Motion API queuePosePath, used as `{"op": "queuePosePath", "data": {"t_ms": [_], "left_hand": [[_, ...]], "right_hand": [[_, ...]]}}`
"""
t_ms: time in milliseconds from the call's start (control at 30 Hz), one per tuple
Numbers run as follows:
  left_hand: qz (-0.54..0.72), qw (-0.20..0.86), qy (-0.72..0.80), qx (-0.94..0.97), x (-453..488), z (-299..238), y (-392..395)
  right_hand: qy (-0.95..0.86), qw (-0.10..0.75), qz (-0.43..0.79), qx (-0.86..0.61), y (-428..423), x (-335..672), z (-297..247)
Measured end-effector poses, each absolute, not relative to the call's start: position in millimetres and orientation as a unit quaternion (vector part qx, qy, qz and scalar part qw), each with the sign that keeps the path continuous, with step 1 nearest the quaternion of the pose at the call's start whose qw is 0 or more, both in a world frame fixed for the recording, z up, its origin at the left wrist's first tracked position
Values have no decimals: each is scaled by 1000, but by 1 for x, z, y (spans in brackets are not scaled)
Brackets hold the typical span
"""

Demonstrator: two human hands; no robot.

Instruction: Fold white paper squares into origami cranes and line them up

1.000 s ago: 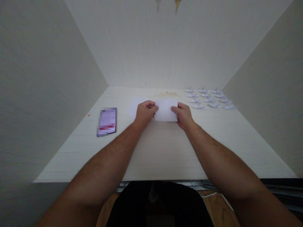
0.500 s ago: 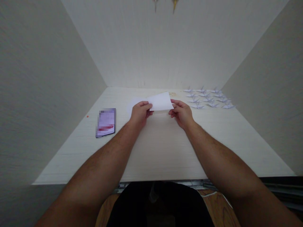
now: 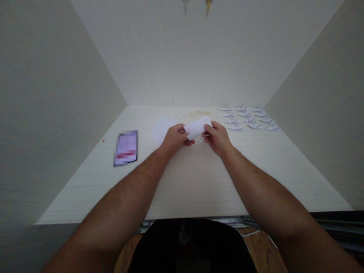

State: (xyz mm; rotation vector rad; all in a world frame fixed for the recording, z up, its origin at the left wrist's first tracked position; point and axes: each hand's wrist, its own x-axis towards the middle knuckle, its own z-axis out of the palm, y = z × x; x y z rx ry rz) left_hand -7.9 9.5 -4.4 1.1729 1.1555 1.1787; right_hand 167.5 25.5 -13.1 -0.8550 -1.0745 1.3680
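A white sheet of paper is held up between my two hands above the table, tilted with its right end higher. My left hand pinches its left end, thumb in front and fingers behind. At the right end my right hand grips it with the thumb on the face. Behind my left hand, more white paper lies on the table, partly covered by that hand.
Several folded white paper cranes stand in rows at the back right of the white table. On the left lies a phone or tablet with a blurred screen. Pale walls enclose the back and both sides.
My right hand has closed its thumb onto the paper's right end. My left hand has shifted right and slightly down, and the paper now shows narrower and more tilted.
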Motion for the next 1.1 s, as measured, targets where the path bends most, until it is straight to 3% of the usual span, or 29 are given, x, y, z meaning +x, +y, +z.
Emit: {"op": "queuePosePath", "data": {"t_ms": [367,800,1100], "left_hand": [[513,447,485,549,-15,2,10],[469,449,500,574,-11,0,6],[490,431,498,572,-9,7,3]], "right_hand": [[-573,465,551,-390,19,165,-14],[-539,499,535,-419,20,160,-12],[-595,454,516,-417,12,160,-6]]}}
